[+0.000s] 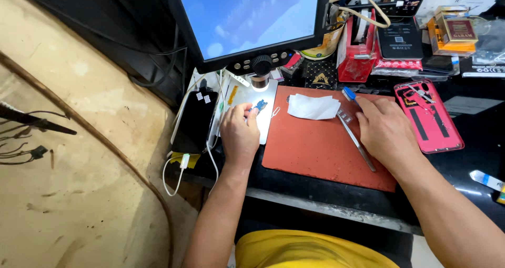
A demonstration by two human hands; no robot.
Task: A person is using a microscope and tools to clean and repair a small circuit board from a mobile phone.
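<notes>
Two hands at work under the microscope screen

The left hand (239, 134) pinches a small blue chip (260, 106) on the white lit plate (265, 126), at six o'clock of the lens (259, 82). The right hand (386, 131) lies curled on the orange mat (315, 147), fingers on a blue-handled tool (349, 93), metal tweezers (357, 141) just beside; a white tissue (313, 107) sits at nine o'clock of it, a red phone shell (428, 115) at three.

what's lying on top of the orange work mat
On the orange mat lie a folded white tissue, long metal tweezers and a small clear strip. The right hand rests on it too, holding a blue-tipped tool; whatever lies beneath the palm is hidden.
</notes>
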